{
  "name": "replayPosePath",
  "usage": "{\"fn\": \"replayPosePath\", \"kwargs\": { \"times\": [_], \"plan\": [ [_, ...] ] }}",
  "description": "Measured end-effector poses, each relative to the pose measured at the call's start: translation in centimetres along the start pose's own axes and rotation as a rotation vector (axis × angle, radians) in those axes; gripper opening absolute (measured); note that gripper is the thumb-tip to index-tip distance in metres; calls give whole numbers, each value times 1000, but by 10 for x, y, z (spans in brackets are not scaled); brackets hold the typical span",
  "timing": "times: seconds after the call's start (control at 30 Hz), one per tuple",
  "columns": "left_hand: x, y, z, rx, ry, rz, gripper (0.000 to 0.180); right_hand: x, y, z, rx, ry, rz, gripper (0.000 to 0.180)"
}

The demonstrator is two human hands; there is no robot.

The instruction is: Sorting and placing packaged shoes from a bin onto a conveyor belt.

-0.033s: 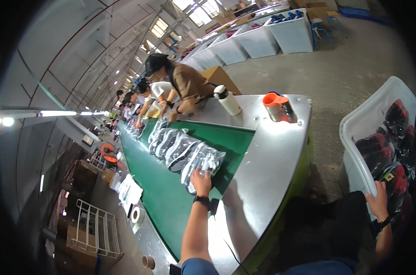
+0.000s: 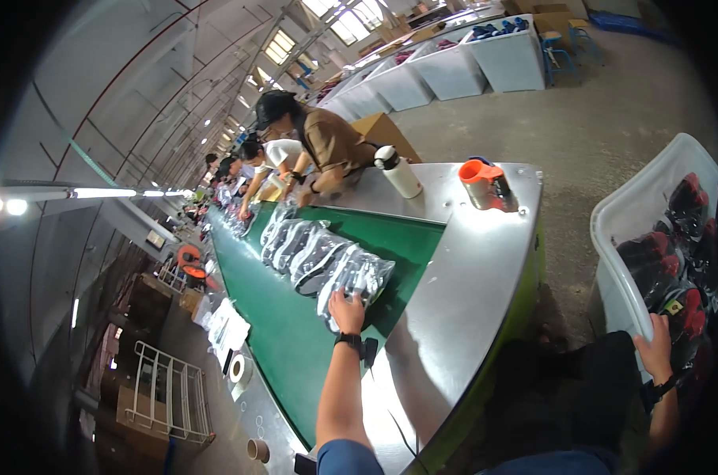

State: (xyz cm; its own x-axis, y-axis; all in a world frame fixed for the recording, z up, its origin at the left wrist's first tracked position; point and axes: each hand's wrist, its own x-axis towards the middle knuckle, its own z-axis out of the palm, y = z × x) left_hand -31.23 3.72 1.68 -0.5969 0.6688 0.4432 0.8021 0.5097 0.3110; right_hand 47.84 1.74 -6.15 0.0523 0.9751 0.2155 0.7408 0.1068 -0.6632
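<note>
A row of shoes in clear plastic bags (image 2: 318,260) lies on the green conveyor belt (image 2: 276,348). My left hand (image 2: 348,310), with a dark band at the wrist, is on the nearest bagged shoe (image 2: 365,273), its fingers curled over the near end of the plastic. Down at the right, my right hand (image 2: 654,350) grips the rim of a white plastic bin (image 2: 612,257). Inside that bin are several dark and red shoes (image 2: 645,257) in clear bags.
A white bottle (image 2: 398,172) and a metal cup with an orange rim (image 2: 484,184) stand on the metal table edge (image 2: 462,277). Co-workers (image 2: 327,142) lean over the belt's far side. A tape roll (image 2: 240,370) lies left; white bins (image 2: 505,59) line the back.
The view has shifted very slightly. My left hand stays at the nearest bagged shoe, and my right hand stays on the bin's rim.
</note>
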Motion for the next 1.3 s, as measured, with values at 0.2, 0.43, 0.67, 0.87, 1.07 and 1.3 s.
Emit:
{"fn": "replayPosePath", "kwargs": {
  "times": [0.2,0.43,0.67,0.87,1.07,1.3],
  "plan": [
    [-11,22,4,259,-31,81,69,-4,6,0,4,-49,43,53],
    [-92,97,-60,181,-55,236,61,-10,52,15,-63,-13,-15,62],
    [-202,129,-71,-958,-571,-339,69,-16,72,20,-67,-32,58,67],
    [-196,136,-83,-1922,-147,-948,71,-12,29,8,-93,0,18,61],
    [-157,69,-50,-2035,9,-1103,58,-3,-18,-11,2,1,4,54],
    [-185,67,-66,-2135,-139,-932,53,-2,-21,-19,38,-18,-44,47]
  ]
}}
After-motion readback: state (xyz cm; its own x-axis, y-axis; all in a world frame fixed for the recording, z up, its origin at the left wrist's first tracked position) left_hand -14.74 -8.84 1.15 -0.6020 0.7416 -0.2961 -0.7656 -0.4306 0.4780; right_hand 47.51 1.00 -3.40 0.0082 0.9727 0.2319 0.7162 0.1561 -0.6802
